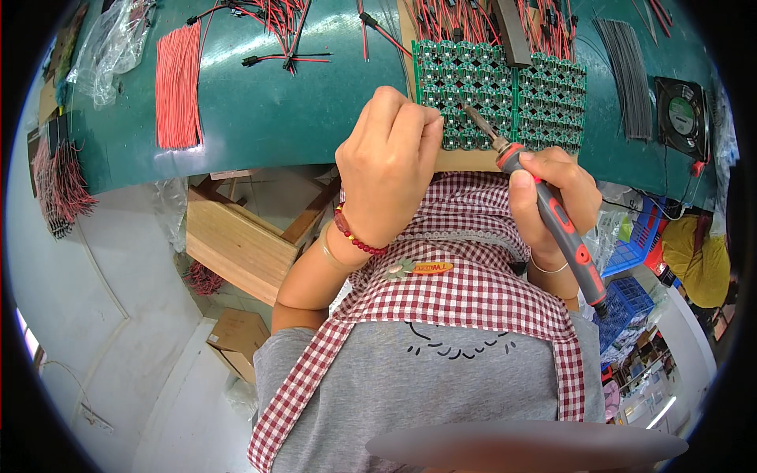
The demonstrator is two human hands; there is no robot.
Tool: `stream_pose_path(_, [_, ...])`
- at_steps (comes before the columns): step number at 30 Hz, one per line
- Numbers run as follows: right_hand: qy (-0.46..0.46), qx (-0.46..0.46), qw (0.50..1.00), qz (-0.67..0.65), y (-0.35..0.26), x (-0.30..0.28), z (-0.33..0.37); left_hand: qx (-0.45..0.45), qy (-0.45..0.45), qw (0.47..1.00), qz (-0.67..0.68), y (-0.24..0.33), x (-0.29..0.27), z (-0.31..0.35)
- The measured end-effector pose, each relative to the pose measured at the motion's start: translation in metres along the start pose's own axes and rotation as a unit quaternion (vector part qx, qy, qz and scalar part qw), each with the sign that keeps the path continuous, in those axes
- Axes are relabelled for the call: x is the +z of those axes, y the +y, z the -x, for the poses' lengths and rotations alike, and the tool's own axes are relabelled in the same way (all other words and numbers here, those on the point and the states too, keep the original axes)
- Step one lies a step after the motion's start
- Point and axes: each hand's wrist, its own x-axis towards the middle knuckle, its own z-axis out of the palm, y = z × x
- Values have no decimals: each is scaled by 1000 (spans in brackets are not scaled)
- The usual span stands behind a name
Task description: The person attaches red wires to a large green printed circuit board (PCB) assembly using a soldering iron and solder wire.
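Observation:
My right hand [558, 193] grips a grey and red soldering iron [580, 256] like a pen. Its metal tip reaches over a panel of small green circuit boards [550, 98] laid out in rows. Left of the tip, at the panel's near left edge, my left hand [385, 162] is closed in a pinch. What its fingertips hold, if anything, is hidden. A dark flat bar [512, 33] lies across the panel's far part. Red and black wires [453, 20] spread behind the boards.
On the green tabletop [260, 102] lie a bundle of red wires [179, 87], connector leads [288, 57], a bundle of dark wires [625, 79] and a clear plastic bag [114, 51]. A small black fan [682, 117] stands at the right. A wooden stool [236, 240] is below the table's edge.

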Motion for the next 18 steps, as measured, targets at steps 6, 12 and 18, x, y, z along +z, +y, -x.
stream_pose_path(6, [-4,7,1000,-7,0,1,0,6,-16,1000,-24,1,0,-2])
stream_pose_path(12, [-15,11,1000,4,1,1,2,7,-29,999,-28,2,3,-2])
stream_pose_path(18, [-3,-21,1000,20,0,0,-1,7,-26,1000,-4,3,4,-2])
